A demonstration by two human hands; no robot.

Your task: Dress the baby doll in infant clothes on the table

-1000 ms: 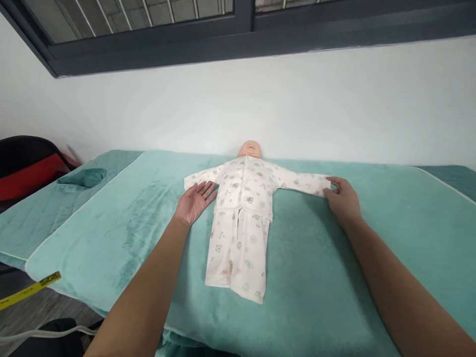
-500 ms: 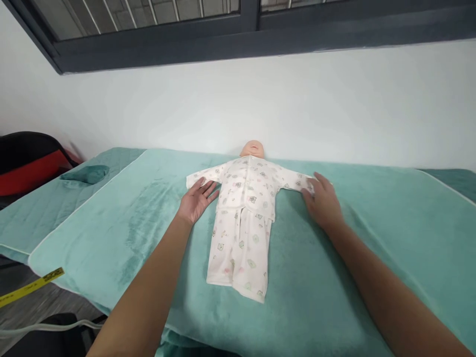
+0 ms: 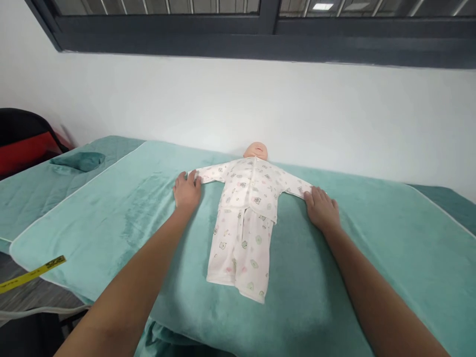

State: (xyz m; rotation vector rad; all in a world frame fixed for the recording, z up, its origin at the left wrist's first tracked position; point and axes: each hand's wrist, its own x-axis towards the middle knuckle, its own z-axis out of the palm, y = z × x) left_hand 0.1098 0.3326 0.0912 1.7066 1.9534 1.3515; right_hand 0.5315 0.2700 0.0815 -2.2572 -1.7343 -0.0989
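A baby doll lies on its back, its head by the wall and both arms stretched out sideways. It wears a white long-sleeved shirt and matching trousers with small animal prints. At the left sleeve's end is my left hand, its fingers bent over the cuff. My right hand has its fingers together on the opposite cuff, thumb underneath or beside it. Both cuffs are mostly covered by my fingers, and no doll hands or feet show.
A green plush cover spreads under the doll, with a quilted part and a folded hollow at the left. Behind rises a white wall below a dark window frame. A yellow strip and a black-and-red object are on the left.
My left hand has turned from palm up to palm down and moved outward onto the cuff. The right hand has settled lower on its cuff. The view has shifted slightly.
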